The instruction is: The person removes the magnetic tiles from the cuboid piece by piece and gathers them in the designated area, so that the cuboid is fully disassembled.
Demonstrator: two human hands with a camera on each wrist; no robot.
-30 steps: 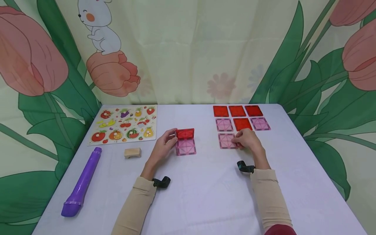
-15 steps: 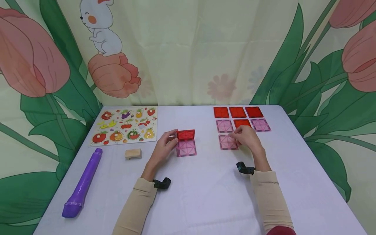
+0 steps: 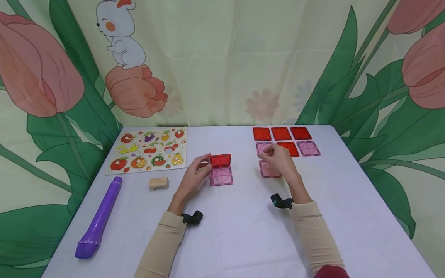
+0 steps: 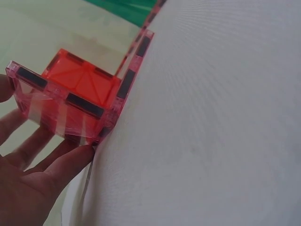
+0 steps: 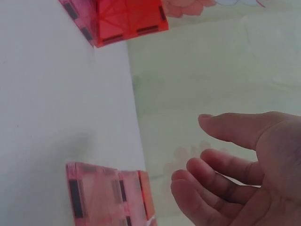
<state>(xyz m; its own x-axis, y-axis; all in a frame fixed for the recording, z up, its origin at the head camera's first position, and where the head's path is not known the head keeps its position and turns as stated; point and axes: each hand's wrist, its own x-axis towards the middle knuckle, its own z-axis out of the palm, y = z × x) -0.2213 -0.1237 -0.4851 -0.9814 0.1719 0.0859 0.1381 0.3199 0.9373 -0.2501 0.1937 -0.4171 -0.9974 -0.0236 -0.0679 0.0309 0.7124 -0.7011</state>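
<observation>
My left hand (image 3: 194, 173) holds a pink see-through magnetic tile (image 4: 56, 103) on edge, its fingers behind the tile and a fingertip near its top in the left wrist view. That tile meets a flat pink tile (image 3: 221, 177) and a standing red tile (image 3: 221, 160) at a corner. In the air over the right-hand tiles is my right hand (image 3: 279, 159), thumb and fingers apart and loosely bent, with nothing between them. Below it lies a flat pink tile (image 3: 268, 170). Another pink tile (image 3: 261, 148) is partly covered by the right hand in the head view.
Several red tiles (image 3: 281, 133) and a pink tile (image 3: 308, 148) lie flat at the back right. On the left are a fruit puzzle board (image 3: 147, 150), a small wooden arch block (image 3: 158, 183) and a purple toy microphone (image 3: 99, 220). A printed curtain (image 3: 215, 77) hangs behind the table.
My right hand has come up off the nearest pink tile and moved left and away from me; that tile stays on the table. The left hand keeps its place at the standing tiles.
</observation>
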